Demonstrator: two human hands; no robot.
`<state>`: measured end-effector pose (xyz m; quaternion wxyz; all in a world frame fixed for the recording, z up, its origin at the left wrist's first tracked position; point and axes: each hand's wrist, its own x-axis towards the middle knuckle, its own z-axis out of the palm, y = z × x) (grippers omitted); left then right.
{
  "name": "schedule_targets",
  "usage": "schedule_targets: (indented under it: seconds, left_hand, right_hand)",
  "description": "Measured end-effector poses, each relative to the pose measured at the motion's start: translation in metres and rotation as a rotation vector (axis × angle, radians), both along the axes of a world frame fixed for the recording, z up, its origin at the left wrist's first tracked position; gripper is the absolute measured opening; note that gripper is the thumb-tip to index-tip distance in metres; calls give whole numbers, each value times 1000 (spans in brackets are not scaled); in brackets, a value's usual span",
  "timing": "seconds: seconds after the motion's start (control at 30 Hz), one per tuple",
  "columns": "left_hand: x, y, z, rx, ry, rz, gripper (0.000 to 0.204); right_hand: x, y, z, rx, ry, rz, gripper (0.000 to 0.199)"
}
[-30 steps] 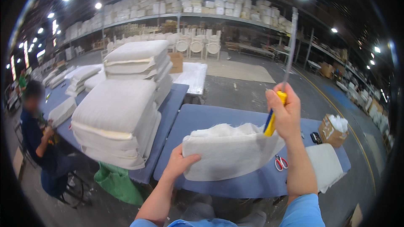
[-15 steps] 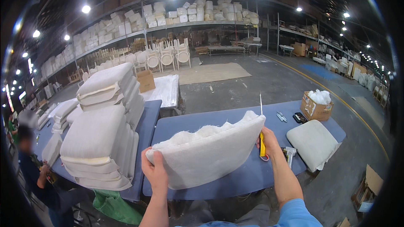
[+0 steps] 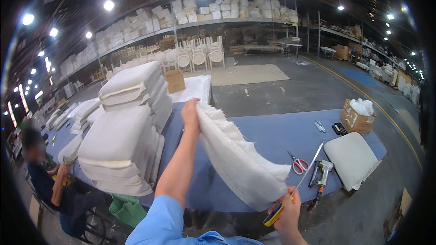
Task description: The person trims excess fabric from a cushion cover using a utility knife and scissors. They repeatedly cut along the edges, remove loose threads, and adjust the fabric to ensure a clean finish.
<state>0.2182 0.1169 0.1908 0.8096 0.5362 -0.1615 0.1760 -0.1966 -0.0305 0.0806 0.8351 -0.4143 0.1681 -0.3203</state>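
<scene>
"Since you run this camera from far away, what do the two hands hold?"

"I see the left hand [image 3: 191, 113] closed on the top end of one white cloth piece [image 3: 236, 159]. The right hand [image 3: 290, 211] is wrapped round one long, thin tool [image 3: 274, 215], yellow and blue at the handle."

"Does the right hand touch the cloth?"

"It's right by the low corner, but I can't quite tell."

"Where's the cloth?"

"It slants over the blue table [image 3: 263, 129], fluffy edge up."

"What else can you count?"

"On the right, I count one pair of scissors [image 3: 299, 166], one staple gun [image 3: 322, 174], one box [image 3: 360, 121] and one pale cushion [image 3: 349, 156]. On the left, two cushion piles [image 3: 116, 134] and one other person [image 3: 43, 174]."
</scene>
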Motion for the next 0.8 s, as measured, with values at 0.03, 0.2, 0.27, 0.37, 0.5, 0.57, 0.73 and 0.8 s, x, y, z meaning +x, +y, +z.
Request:
schedule_targets:
  seconds: [0.03,0.2,0.27,0.37,0.5,0.57,0.73,0.8]
  left_hand:
    - [2,4,-6,12,62,-155,42]
    - [-46,-4,-32,-168,222,-390,74]
    - [-83,-5,-33,-160,250,-468,79]
    - [-144,10,-38,-164,273,-457,75]
    - [-208,44,-34,-155,288,-367,71]
    - [-211,59,-40,-165,311,-356,70]
    - [-169,88,-39,-134,443,-309,67]
    - [-130,107,-42,-165,525,-289,59]
  right_hand:
    - [4,13,-1,-2,9,64,22]
    - [15,31,5,-213,46,210,36]
    - [13,32,5,-232,52,244,36]
    - [11,40,4,-278,65,331,40]
    - [20,54,-1,-190,32,449,36]
    - [20,54,-5,-179,34,528,33]
    - [41,13,-40,-212,149,596,34]
    - [55,6,-56,-191,242,545,36]
